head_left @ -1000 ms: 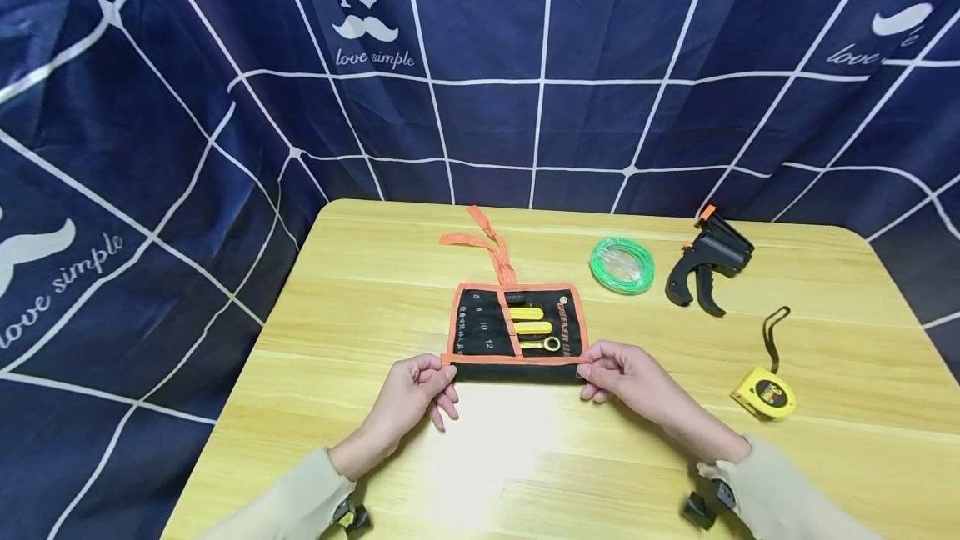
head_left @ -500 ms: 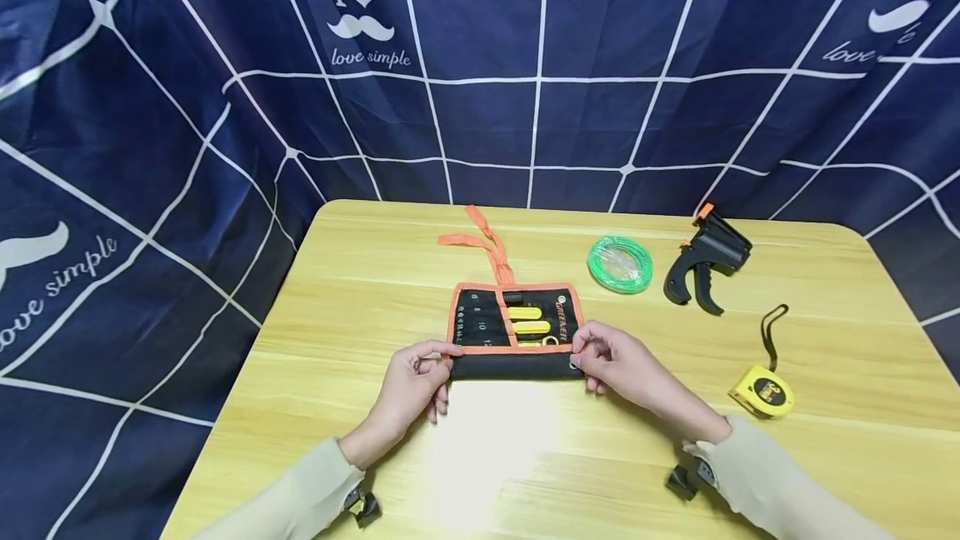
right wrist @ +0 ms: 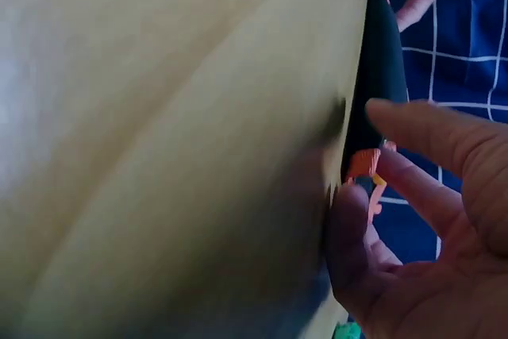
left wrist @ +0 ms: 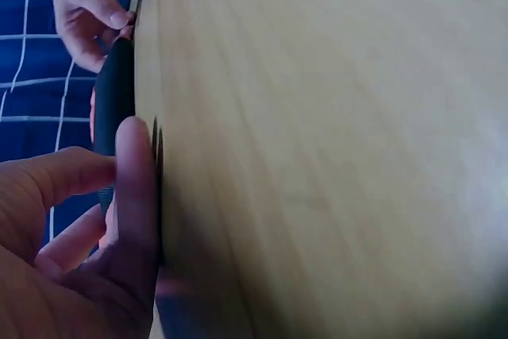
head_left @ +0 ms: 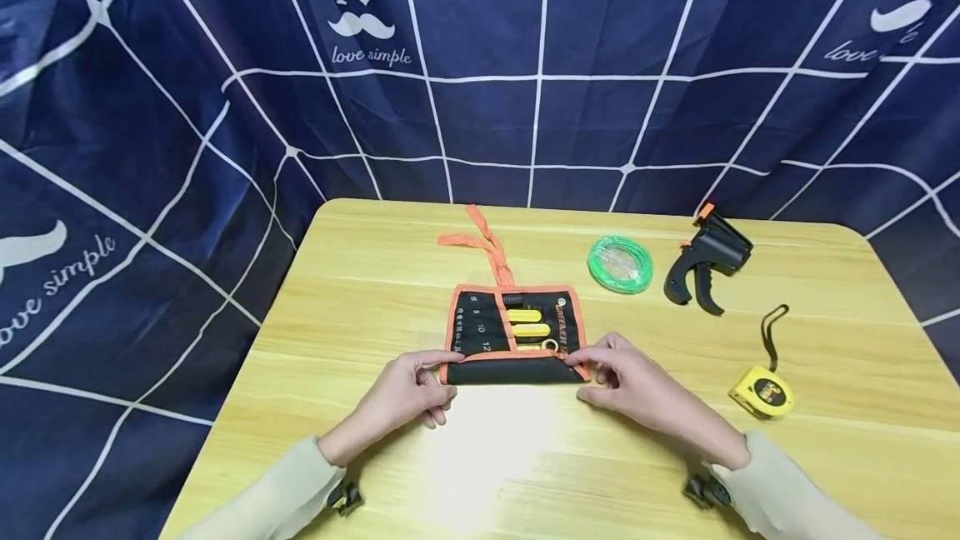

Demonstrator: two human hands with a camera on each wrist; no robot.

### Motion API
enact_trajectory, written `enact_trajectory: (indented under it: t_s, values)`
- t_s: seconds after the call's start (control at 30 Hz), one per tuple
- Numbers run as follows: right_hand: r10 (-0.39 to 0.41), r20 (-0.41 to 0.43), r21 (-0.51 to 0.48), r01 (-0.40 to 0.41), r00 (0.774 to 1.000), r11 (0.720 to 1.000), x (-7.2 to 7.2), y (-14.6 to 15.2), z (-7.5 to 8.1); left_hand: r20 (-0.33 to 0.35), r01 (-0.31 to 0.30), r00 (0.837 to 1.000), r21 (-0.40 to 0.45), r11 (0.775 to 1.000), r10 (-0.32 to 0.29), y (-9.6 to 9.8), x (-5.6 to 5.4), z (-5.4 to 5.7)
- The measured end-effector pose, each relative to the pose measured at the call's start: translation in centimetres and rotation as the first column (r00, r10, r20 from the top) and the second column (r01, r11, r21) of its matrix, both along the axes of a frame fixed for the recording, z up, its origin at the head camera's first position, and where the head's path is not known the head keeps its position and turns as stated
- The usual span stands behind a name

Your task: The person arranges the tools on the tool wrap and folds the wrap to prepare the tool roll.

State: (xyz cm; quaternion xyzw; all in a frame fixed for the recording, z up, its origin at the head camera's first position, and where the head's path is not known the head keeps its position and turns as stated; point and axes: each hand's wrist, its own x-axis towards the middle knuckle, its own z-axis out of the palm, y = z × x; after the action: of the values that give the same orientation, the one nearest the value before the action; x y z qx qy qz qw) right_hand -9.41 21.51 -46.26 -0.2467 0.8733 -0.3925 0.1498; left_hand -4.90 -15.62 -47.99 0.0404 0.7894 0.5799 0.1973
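In the head view a black tool roll [head_left: 517,370] with orange binding lies on the table, its near edge folded over. Its pockets hold yellow-handled tools [head_left: 529,330] and a ring-ended wrench [head_left: 550,346]. My left hand [head_left: 408,390] pinches the fold's left end, forefinger on top and thumb at the front edge. At the right end, the forefinger of my right hand [head_left: 630,382] touches the fold while the thumb stands apart, below the corner. The fold slants there, baring the orange-edged corner. The right wrist view shows this orange corner [right wrist: 365,163] between spread fingers.
Orange tie straps [head_left: 495,252] trail from the roll's far edge. To the right lie a green coil [head_left: 621,264] in clear wrap, a black trigger-handled clamp part [head_left: 708,261] and a yellow tape measure [head_left: 763,391] with a wrist strap. A dark blue curtain [head_left: 480,123] hangs behind the table.
The near fold grew wider, then its right end dropped back into a slant. My right thumb has come away from that corner. The left hand stays at its end.
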Motion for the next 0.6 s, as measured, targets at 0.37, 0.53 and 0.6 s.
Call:
enact_trajectory:
  t_s: [0.37,0.53,0.6]
  values:
    - [-0.003,0.001,-0.003,0.003,1.000,1.000,-0.77,-0.15,0.25,-0.506,-0.076,0.837,-0.485,0.871,-0.209,0.79,-0.11,-0.58]
    - [-0.014,-0.067,0.029,0.016,0.998,0.999,-0.89,-0.36,0.44,-0.536,-0.114,0.832,-0.417,0.902,-0.143,0.79,-0.18,-0.80]
    - [-0.009,-0.077,0.044,0.012,0.997,0.999,-0.91,-0.53,0.53,-0.501,-0.093,0.858,-0.367,0.926,-0.112,0.74,-0.24,-0.80]
